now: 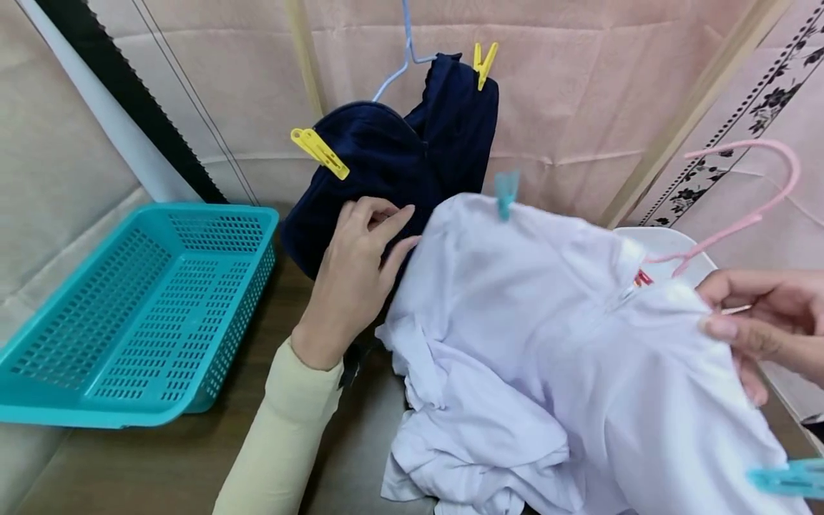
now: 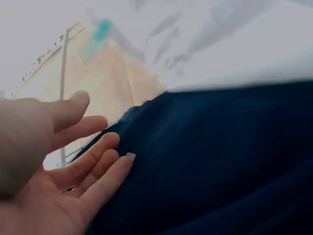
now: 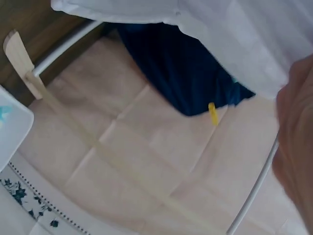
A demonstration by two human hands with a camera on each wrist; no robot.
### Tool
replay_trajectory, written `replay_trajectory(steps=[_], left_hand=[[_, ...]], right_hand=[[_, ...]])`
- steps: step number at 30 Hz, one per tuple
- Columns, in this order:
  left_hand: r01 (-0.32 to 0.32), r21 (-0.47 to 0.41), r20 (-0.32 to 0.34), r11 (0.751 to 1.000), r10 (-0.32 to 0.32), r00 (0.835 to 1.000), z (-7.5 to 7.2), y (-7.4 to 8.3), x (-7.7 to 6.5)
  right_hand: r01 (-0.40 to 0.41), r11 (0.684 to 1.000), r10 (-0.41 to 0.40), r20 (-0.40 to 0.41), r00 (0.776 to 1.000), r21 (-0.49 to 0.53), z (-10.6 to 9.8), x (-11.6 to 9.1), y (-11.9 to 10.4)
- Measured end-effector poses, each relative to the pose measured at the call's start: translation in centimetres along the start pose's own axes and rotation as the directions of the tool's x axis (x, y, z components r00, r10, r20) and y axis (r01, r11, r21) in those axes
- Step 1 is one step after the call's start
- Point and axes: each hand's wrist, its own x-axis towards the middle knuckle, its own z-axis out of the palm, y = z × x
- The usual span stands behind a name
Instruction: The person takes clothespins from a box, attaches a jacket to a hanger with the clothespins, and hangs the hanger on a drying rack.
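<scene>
A white shirt point(image 1: 553, 307) on a pink hanger point(image 1: 740, 222) is held up by my right hand point(image 1: 766, 325), which pinches it near the shoulder beside the collar. One teal clothespin point(image 1: 506, 193) clips its far shoulder and another teal clothespin point(image 1: 788, 478) sits at the lower right. My left hand point(image 1: 357, 275) is against the front of a navy garment point(image 1: 386, 150), its fingers loosely bent with nothing between them in the left wrist view. The navy garment hangs on a blue hanger point(image 1: 407, 50) with a yellow clothespin point(image 1: 320, 152) and another yellow clothespin point(image 1: 485, 64).
On the left of the brown table point(image 1: 129, 465) stands a turquoise basket point(image 1: 212, 400) with nothing in it. A white container point(image 1: 669, 239) is partly hidden behind the shirt. Pale cloth point(image 1: 566, 107) covers the back, with a wooden bar point(image 1: 695, 114) on the right.
</scene>
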Motion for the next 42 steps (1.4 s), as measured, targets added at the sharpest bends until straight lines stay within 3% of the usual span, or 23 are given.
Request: replay_trajectory(steps=[3, 6, 10, 12, 14, 16, 20, 25, 29, 34, 40, 42], left_hand=[[-0.016, -0.012, 0.022, 1.0, 0.016, 1.0, -0.1, 0.2, -0.1], [-0.029, -0.017, 0.045, 0.999, 0.03, 0.999, -0.2, 0.5, -0.3], [-0.025, -0.012, 0.075, 1.0, 0.026, 0.997, -0.2, 0.6, -0.5], [-0.021, -0.01, 0.09, 1.0, 0.021, 0.996, -0.2, 0.6, -0.6], [-0.018, -0.007, 0.102, 1.0, 0.018, 0.995, -0.2, 0.7, -0.7], [-0.021, -0.005, 0.106, 1.0, 0.022, 0.994, -0.2, 0.8, -0.8], [-0.039, -0.032, 0.046, 0.999, 0.04, 0.998, -0.6, 1.3, -1.0], [-0.061, -0.182, -0.098, 0.981, 0.044, 0.994, -1.5, 2.2, -1.1], [-0.084, -0.247, -0.17, 0.965, 0.042, 0.984, -2.3, 2.8, -1.1], [-0.013, -0.189, -0.222, 0.982, -0.03, 0.975, -2.6, 2.6, -0.9], [0.144, -0.088, -0.063, 0.986, -0.15, 0.987, -2.3, 1.9, -0.8], [0.171, -0.067, -0.054, 0.983, -0.175, 0.983, -2.0, 1.8, -0.8]], right_hand=[[0.06, 0.995, -0.051, -0.115, 0.992, 0.082, -1.5, 0.6, 0.4], [0.145, 0.971, -0.1, -0.23, 0.968, 0.188, -2.1, 2.3, 0.2], [0.252, 0.931, -0.146, -0.363, 0.92, 0.264, -2.1, 5.7, -1.1], [0.303, 0.902, -0.17, -0.392, 0.904, 0.309, -2.3, 7.8, -1.9], [0.322, 0.893, -0.173, -0.421, 0.89, 0.314, -1.9, 10.1, -2.9], [0.315, 0.891, -0.155, -0.433, 0.888, 0.327, -1.2, 12.4, -3.9], [0.21, 0.936, -0.053, -0.476, 0.878, 0.283, 1.8, 17.7, -5.6], [0.119, 0.978, 0.003, -0.584, 0.811, 0.17, 5.4, 23.7, -6.9], [0.098, 0.987, 0.001, -0.608, 0.794, 0.129, 6.9, 26.6, -6.7], [0.051, 0.995, 0.015, -0.616, 0.788, 0.09, 7.5, 28.0, -4.5], [0.058, 0.993, 0.015, -0.606, 0.795, 0.1, 7.5, 27.8, -2.8], [0.018, 0.997, 0.027, -0.598, 0.801, 0.069, 7.4, 27.3, -3.0]])
